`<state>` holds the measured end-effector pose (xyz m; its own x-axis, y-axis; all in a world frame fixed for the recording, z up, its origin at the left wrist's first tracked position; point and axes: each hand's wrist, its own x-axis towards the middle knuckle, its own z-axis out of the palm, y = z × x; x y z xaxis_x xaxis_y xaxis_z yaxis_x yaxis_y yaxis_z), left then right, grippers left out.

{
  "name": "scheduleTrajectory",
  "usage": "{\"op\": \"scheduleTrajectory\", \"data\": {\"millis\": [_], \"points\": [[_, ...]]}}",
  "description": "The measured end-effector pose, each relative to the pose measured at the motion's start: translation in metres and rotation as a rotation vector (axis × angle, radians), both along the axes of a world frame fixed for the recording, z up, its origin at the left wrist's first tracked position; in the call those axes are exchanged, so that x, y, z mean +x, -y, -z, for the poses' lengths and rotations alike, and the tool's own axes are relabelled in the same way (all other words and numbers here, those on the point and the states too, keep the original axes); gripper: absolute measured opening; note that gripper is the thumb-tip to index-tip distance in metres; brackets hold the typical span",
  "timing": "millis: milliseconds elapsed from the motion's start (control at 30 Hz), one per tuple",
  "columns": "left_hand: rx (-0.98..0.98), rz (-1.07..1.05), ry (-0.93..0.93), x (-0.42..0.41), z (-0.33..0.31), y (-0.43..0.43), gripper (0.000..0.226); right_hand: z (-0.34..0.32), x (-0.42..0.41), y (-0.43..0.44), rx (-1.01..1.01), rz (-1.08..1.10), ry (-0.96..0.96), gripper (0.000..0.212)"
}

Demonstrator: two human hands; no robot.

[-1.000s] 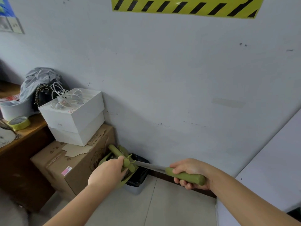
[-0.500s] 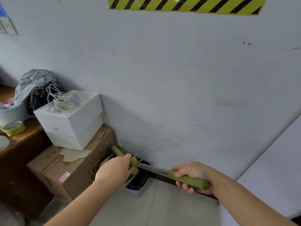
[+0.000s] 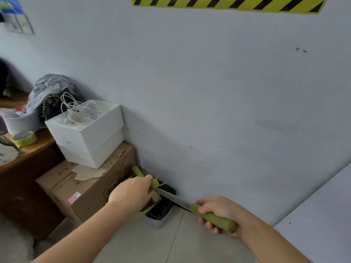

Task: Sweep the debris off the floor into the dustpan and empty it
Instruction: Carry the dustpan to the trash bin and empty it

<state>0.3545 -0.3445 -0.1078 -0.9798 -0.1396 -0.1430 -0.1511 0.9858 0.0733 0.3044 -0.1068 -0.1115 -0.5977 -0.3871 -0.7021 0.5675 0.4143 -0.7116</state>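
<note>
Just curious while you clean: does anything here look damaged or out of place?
Yes: the cardboard box beside the trash bin has a torn top, with a ragged paper flap peeling up below the stacked white boxes.

Yellow-black hazard stripes [image 3: 228, 4] on wall [image 3: 209, 92], pink carton label [image 3: 74, 197] illegible

The broom grip [image 3: 216, 220] in my right hand [image 3: 216, 206] is matt green plastic and its shaft [image 3: 173, 198] is bare, shiny metal. The dustpan handle [image 3: 138, 172] in my left hand [image 3: 131, 194] is the same plastic. At lower left, the cardboard box [image 3: 89, 200] is rough, its paper skin torn.
</note>
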Motion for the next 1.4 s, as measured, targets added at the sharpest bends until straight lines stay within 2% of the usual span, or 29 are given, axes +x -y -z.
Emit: {"op": "scheduleTrajectory", "data": {"millis": [400,533,667,900,1100,1400], "points": [[-0.065,-0.002,0.080,-0.027,0.008,-0.078,0.019,0.012,-0.030,-0.066,-0.009,-0.116,-0.016,0.052],[-0.118,-0.002,0.088,-0.031,0.016,-0.103,0.018,0.014,-0.040,-0.084,-0.032,-0.169,-0.045,0.049],[-0.164,-0.015,0.114,-0.034,0.024,-0.122,0.038,0.015,-0.050,-0.097,-0.050,-0.201,-0.033,0.045],[-0.161,0.029,0.152,-0.046,0.037,-0.147,0.030,0.012,-0.059,-0.111,-0.050,-0.263,-0.037,0.023],[-0.151,0.071,0.180,-0.069,0.044,-0.170,0.037,0.021,-0.069,-0.123,0.053,-0.353,-0.094,0.027],[-0.164,0.149,0.214,-0.093,0.060,-0.192,0.038,0.020,-0.077,-0.133,0.046,-0.357,-0.086,0.027]]}}
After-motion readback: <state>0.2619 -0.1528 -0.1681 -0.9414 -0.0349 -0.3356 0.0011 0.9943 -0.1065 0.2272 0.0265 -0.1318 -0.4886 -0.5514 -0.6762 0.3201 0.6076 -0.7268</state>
